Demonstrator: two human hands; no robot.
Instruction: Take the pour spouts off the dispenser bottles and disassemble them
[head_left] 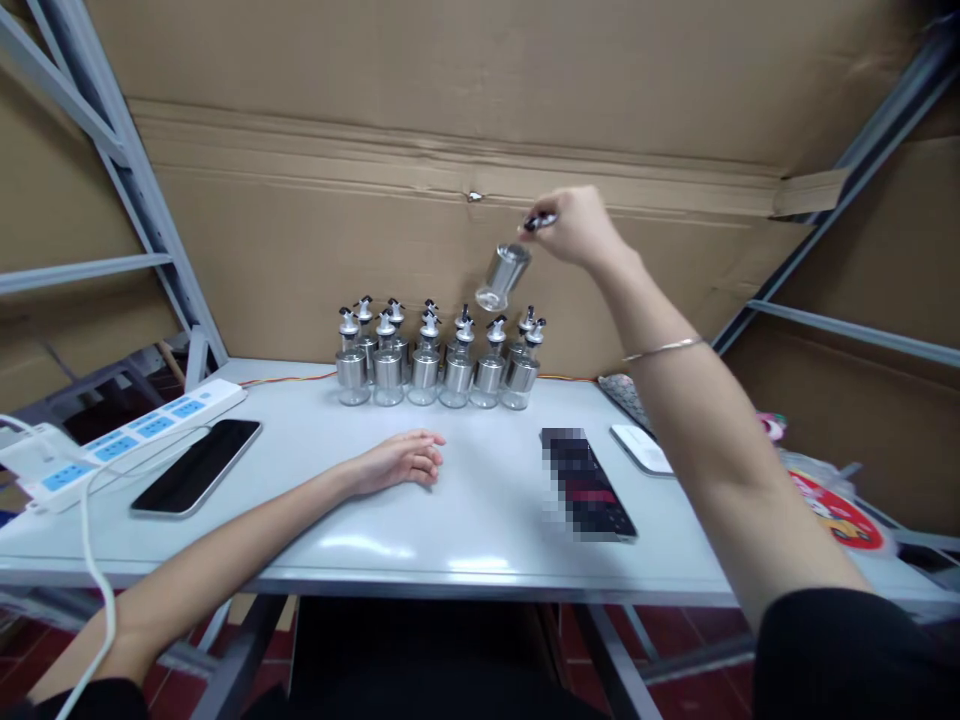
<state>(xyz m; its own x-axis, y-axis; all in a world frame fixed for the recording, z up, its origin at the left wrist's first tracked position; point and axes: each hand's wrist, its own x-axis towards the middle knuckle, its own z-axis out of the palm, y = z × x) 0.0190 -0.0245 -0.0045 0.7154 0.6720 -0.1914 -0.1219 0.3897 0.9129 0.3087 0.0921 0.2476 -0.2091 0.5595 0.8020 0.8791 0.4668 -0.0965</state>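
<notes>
Bottle (504,275) tilted, pinched aloft by right hand (577,228) | left hand (399,462) loosely curled, empty, on table (480,520)

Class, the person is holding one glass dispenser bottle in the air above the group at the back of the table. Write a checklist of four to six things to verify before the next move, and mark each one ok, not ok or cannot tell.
1. Right hand has the lifted bottle by its spout top: ok.
2. Lifted bottle hangs upright: not ok, it tilts.
3. Lifted bottle is clear of the standing bottles: ok, it is above them.
4. Standing bottles are all upright: ok.
5. Left hand is away from the bottles: ok, it rests flat on the table.
6. Grip is firm enough: cannot tell.
</notes>
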